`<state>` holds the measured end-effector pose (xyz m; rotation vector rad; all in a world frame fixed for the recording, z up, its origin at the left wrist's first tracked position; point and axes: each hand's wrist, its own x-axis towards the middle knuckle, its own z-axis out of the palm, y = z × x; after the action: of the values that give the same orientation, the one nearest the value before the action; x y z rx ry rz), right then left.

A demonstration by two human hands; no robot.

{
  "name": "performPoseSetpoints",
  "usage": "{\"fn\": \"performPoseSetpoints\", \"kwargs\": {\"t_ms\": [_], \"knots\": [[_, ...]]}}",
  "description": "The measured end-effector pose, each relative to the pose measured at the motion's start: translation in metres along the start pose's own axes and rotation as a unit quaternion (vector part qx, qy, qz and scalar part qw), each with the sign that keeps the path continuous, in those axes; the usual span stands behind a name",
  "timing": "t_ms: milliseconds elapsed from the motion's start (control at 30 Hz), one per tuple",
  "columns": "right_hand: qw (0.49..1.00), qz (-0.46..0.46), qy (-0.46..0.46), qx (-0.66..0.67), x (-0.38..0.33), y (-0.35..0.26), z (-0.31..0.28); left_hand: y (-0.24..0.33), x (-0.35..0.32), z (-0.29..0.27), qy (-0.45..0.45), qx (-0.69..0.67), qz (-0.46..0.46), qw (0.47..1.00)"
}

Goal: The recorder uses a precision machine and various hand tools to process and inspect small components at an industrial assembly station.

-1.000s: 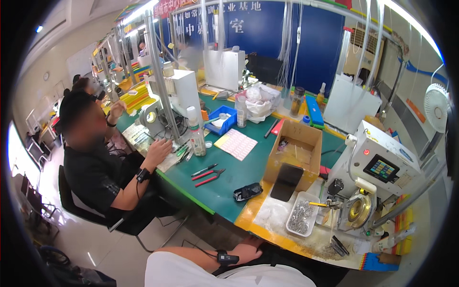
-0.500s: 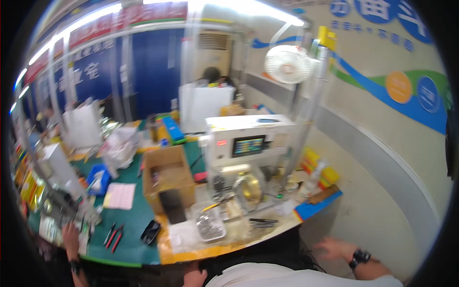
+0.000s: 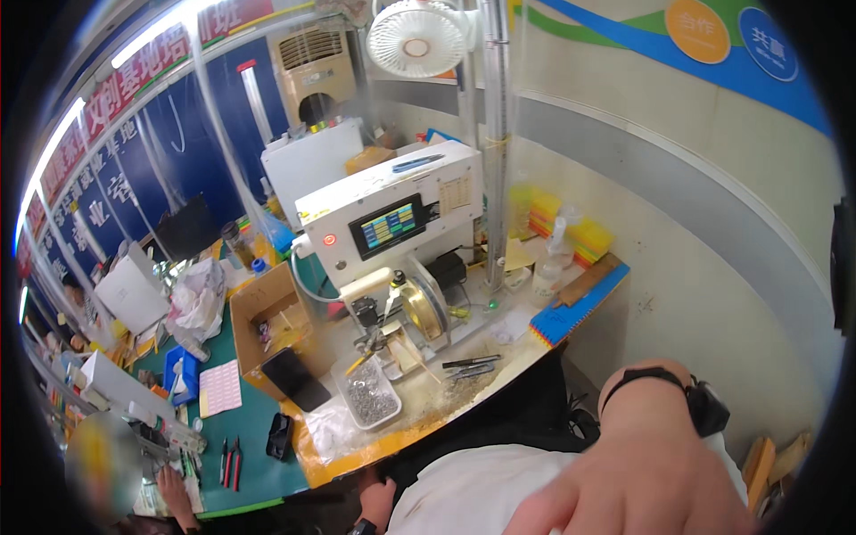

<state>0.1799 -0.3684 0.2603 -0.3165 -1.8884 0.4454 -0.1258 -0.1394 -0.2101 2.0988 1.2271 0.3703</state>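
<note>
My right hand [image 3: 633,481] is large and close at the lower right, over my white shirt, with a dark watch and band on the wrist. Its fingers point down and spread apart; the tips run past the picture's lower edge, and no object shows in them. Low at the table's front edge is my left hand [image 3: 377,501], its fingers mostly hidden. Nearest to it on the table is a white plastic tray [image 3: 394,412] of small silvery pieces. Behind the tray stands a white benchtop machine [image 3: 339,276] with a lit screen and a brass-coloured wheel [image 3: 422,308].
An open cardboard box [image 3: 267,308], a dark phone-like slab [image 3: 294,379], a small black case [image 3: 279,436] and red-handled pliers [image 3: 237,465] lie left of the tray. Black tweezers-like tools [image 3: 473,362] lie right. A co-worker's hand [image 3: 174,489] rests at the far left.
My right hand has come from the right side to close in front of me, over my shirt. The view has turned right and down, and my left hand shows slightly higher.
</note>
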Motion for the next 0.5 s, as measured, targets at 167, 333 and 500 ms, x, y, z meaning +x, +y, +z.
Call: {"fn": "performPoseSetpoints", "kwargs": {"t_ms": [167, 333, 500], "knots": [[0.999, 0.005, -0.022, 0.041, 0.018, 0.018, 0.008, 0.010, -0.012, -0.012, 0.015, -0.014, -0.012, 1.000], [0.998, 0.025, -0.024, 0.061, 0.028, 0.025, 0.001, 0.014, -0.015, -0.019, 0.017, -0.004, -0.003, 1.000], [0.995, 0.025, 0.006, 0.095, 0.004, 0.004, -0.010, 0.021, -0.012, -0.020, 0.031, -0.004, -0.011, 0.999]]}}
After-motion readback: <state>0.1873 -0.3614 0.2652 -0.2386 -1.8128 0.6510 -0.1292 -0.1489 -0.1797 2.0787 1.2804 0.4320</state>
